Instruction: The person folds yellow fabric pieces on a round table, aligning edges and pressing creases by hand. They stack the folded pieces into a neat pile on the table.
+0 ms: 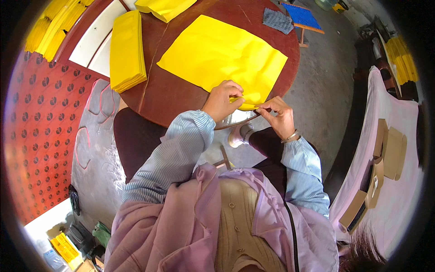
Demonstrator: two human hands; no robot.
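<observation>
A large yellow sheet (222, 52) lies spread on a round red-brown table (181, 99); whether it is cloth or paper I cannot tell. Its near edge is lifted and bends over the table's rim. Fingers of my left hand (223, 100) are pinched on that edge, left of the near corner. At the corner itself, my right hand (280, 119) grips the sheet between thumb and forefinger, with a bracelet at the wrist. Both forearms wear striped blue sleeves.
A thick stack of folded yellow sheets (128, 52) stands at the table's left, with another yellow pile (166, 8) behind. A grey cloth (277, 21) lies at the far right edge, near a blue-topped stool (302, 18). Open cardboard boxes (394, 154) rest on a pink-covered surface at right.
</observation>
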